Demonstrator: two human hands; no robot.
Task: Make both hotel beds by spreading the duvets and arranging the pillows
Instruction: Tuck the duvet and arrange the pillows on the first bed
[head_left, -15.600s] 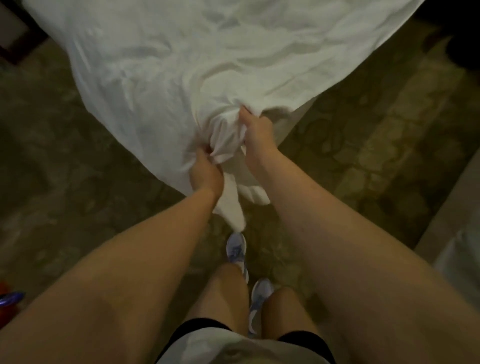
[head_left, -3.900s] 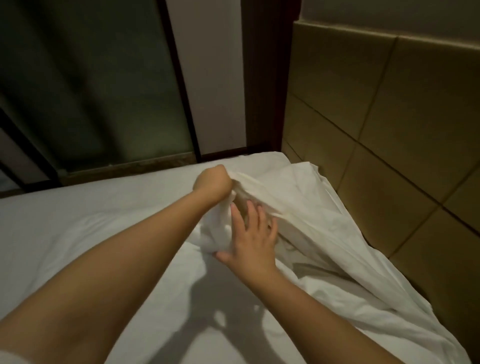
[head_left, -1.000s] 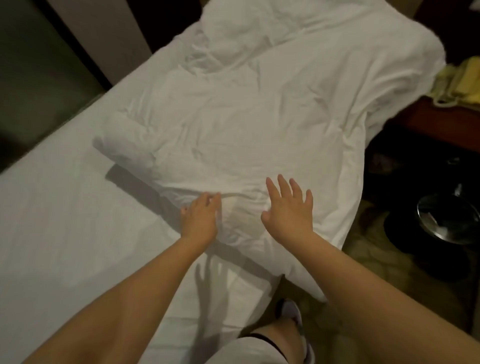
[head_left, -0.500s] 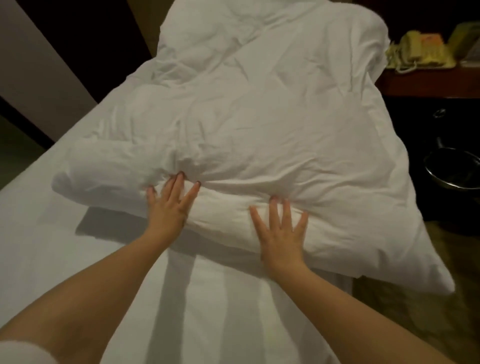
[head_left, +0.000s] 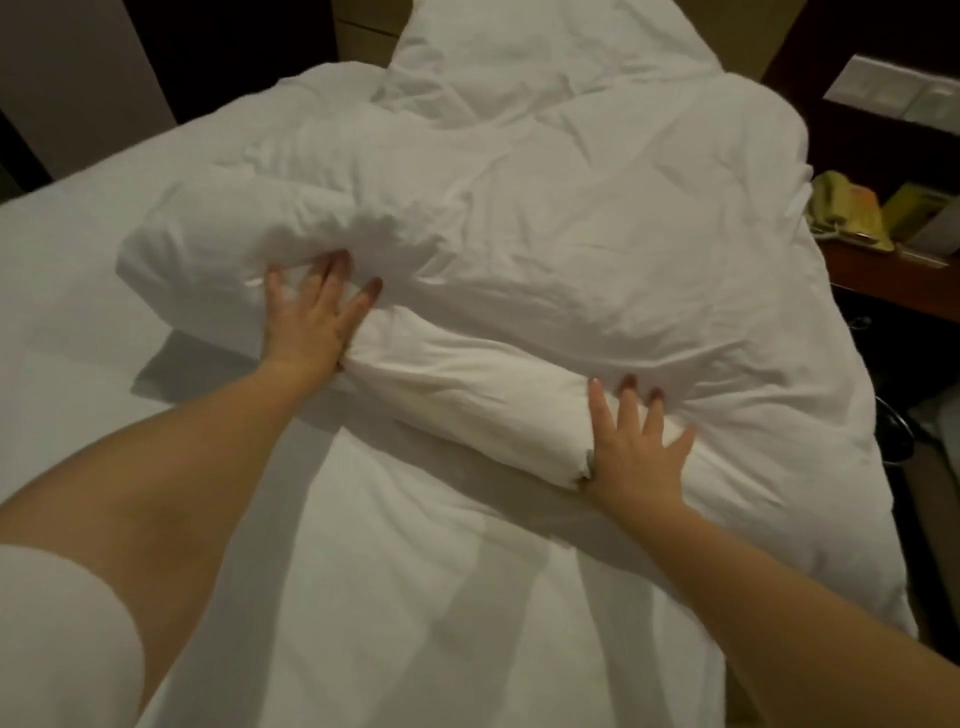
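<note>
Spread wider apart than 0.5 s ago, my left hand (head_left: 311, 319) and right hand (head_left: 636, 449) press flat, fingers splayed and gripping nothing, on the rolled edge of the duvet (head_left: 571, 234) beneath them, likely to smooth it over the bed (head_left: 78, 338).

Overall: dim and warm; the white duvet (head_left: 571, 234) is the brightest thing here, and its creases still show.
Source: somewhere above and to the far right (the lamp itself is out of view), judging by where the shadows fall.
Shadows: a dark wedge lies on the bedsheet (head_left: 78, 312) under the duvet's rolled edge, with soft grey bands between my forearms.
Dark zones: the top-left corner and the nightstand (head_left: 883, 275) side go nearly black.
Blur: the fingers of my left hand (head_left: 306, 322) are smeared; my right hand (head_left: 639, 457) is crisper; the telephone (head_left: 847, 213) is soft.
Edges: wide-angle bowing swells my forearms toward the bottom corners.
</note>
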